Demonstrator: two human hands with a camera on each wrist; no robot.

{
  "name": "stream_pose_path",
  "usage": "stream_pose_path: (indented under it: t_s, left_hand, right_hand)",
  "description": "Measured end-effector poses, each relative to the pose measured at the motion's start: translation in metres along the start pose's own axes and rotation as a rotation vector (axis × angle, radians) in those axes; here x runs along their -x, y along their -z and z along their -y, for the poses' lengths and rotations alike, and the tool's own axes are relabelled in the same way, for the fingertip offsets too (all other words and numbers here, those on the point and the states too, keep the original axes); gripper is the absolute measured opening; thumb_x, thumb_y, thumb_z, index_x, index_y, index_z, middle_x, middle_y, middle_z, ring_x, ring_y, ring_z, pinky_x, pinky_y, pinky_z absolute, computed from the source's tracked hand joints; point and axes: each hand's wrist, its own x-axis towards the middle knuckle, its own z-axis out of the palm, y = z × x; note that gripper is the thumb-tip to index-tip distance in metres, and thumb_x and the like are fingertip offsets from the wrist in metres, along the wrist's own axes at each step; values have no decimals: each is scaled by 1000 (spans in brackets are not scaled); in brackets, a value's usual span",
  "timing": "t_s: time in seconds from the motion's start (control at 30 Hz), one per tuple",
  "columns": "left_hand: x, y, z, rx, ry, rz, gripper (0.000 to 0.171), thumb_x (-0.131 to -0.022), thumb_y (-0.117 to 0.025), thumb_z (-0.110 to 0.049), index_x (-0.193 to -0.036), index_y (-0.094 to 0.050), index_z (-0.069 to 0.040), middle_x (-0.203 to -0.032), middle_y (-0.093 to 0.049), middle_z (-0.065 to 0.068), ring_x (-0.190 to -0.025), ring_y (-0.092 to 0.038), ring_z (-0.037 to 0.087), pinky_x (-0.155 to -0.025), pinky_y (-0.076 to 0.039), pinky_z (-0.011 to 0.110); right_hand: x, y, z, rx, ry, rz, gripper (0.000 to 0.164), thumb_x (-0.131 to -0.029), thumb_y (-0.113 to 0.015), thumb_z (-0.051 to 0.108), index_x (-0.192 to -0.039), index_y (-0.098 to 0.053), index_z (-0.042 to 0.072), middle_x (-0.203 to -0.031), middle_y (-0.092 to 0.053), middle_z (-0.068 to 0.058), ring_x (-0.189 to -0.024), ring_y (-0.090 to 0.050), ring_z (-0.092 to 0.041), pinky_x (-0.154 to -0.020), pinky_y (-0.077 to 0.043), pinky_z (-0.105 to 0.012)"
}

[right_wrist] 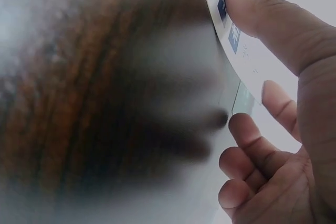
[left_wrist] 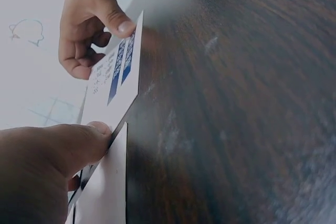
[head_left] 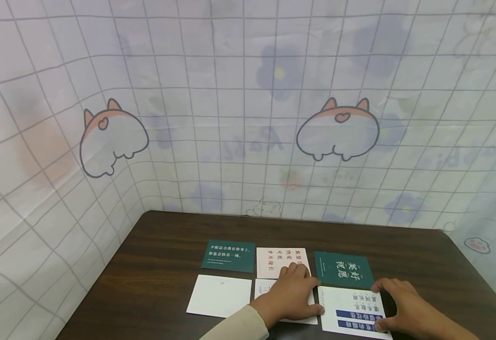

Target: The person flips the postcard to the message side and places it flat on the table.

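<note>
A white card with blue bands (head_left: 337, 302) lies at the front right of two rows of cards on the dark table. My right hand (head_left: 411, 309) holds it at its right side, thumb on the printed face and forefinger by the far corner. In the right wrist view the other fingers (right_wrist: 244, 163) are bent beside the card. My left hand (head_left: 292, 293) lies over the front middle white card (head_left: 262, 285), its thumb touching the banded card's left edge. Its fingertips reach the pale card with red writing (head_left: 271, 264); the left wrist view hides most of these fingers.
A green card with white writing (head_left: 228, 256) lies at the back left, and another green card (head_left: 343, 269) at the back right. A nearly blank white card (head_left: 220, 295) is at the front left. A patterned curtain (head_left: 231, 118) hangs behind the table (head_left: 146, 264).
</note>
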Motion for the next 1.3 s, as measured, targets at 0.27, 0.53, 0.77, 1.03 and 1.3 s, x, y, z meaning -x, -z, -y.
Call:
stream_pose_path:
  t_s: [0.27,0.53,0.77,1.03,1.3]
  left_hand:
    - [-1,-3,0,8,-14,-43,50,-86,-76,-58,-127,-68,-31,-111,-50,-12,-103,-39,7,-84,-32,31]
    - [-5,-1,-3,106,-26,-93,41,-86,-81,-46,-120,-70,-28,-94,-60,-22,-92,-45,1,-82,-35,27]
    - [-4,2,-6,194,-5,-94,39,-88,-81,-37,-123,-68,-25,-76,-51,-26,-81,-45,-4,-86,-35,25]
    - [-4,2,-7,311,22,-115,45,-91,-79,-30,-132,-62,-22,-75,-55,-31,-82,-53,-9,-97,-38,30]
    - [-4,1,-6,505,57,-122,39,-93,-78,-25,-128,-60,-20,-80,-63,-30,-84,-58,-10,-106,-37,37]
  right_hand:
    - [2,1,1,-179,-36,81,70,-72,-94,33,-122,-53,6,-94,-61,-2,-86,-58,-23,-80,-53,-43]
    - [13,5,0,-178,26,18,45,-89,-79,17,-123,-51,6,-90,-58,0,-77,-56,-11,-65,-48,-29]
    - [13,6,5,-216,-95,-35,51,-87,-81,16,-125,-52,0,-89,-56,-1,-82,-56,-18,-67,-48,-30]
    - [16,11,1,-149,-72,-3,22,-95,-74,27,-98,-59,10,-85,-61,3,-76,-54,-15,-63,-43,-30]
    - [23,14,-2,-172,19,-55,23,-100,-67,31,-93,-58,11,-85,-62,4,-72,-51,-6,-59,-40,-28]
